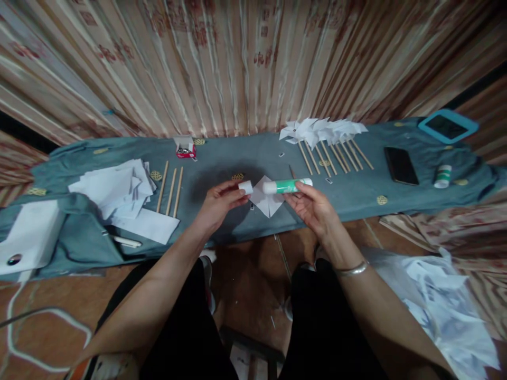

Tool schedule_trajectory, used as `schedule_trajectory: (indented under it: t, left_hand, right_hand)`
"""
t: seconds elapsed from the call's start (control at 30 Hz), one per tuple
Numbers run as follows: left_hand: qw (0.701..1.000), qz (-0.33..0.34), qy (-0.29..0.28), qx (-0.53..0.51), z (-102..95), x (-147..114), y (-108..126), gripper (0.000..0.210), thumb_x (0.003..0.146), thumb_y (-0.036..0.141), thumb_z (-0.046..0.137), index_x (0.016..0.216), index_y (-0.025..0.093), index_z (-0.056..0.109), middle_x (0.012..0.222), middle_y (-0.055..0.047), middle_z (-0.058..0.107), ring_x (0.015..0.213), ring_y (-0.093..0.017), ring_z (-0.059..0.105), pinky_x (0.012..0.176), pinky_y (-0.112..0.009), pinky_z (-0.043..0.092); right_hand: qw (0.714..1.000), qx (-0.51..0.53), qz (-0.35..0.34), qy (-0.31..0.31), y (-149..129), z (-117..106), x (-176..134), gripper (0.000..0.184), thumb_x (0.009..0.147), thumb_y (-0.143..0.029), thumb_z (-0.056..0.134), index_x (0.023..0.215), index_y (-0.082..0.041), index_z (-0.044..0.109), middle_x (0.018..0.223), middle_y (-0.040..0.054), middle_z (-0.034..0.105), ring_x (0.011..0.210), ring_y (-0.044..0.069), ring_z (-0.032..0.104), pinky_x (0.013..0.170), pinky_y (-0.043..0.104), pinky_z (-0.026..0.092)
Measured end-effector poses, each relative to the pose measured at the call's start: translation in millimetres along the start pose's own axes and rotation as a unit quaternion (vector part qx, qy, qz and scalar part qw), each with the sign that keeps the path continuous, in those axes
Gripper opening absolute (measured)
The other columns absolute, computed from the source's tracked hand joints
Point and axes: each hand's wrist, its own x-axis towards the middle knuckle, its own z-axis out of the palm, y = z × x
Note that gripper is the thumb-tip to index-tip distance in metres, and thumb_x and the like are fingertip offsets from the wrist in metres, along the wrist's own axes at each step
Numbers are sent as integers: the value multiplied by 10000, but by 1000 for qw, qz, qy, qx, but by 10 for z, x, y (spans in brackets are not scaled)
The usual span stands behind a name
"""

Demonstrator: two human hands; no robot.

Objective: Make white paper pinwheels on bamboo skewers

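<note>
The left hand (222, 203) is pinching a cap (245, 187); the right hand (315, 207) is gripping a glue stick (285, 186). Paper (268, 206) is lying on the tabletop (233, 149).

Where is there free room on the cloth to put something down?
One free patch of cloth is between the red box and the pinwheels, beyond the left hand. Another lies between the right hand and the phone, in front of the pinwheels. The left end is crowded with papers, sticks and a white device.
</note>
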Motion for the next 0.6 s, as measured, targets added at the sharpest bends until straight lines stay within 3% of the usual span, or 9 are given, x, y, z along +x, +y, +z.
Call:
schedule_trajectory:
  t: [0.23, 0.6]
  left_hand:
    - [998, -37, -28, -30, 97, -40, -18, 290, 603, 179, 802, 874, 147, 706, 834, -29, 731, 702, -148, 698, 818, -365, 579]
    - [998, -33, -38, -23, 102, -59, -54, 320, 586, 207, 827, 874, 130, 710, 824, -37, 717, 695, -160, 696, 773, -360, 586]
  right_hand:
    - [1000, 17, 15, 2, -12, 11, -22, 242, 613, -269, 816, 735, -199, 619, 737, -7, 710, 745, 143, 706, 829, 299, 614]
    - [995, 69, 62, 20, -41, 103, -77, 260, 539, -147, 864, 683, -163, 649, 692, -5, 720, 663, 120, 690, 709, 223, 611]
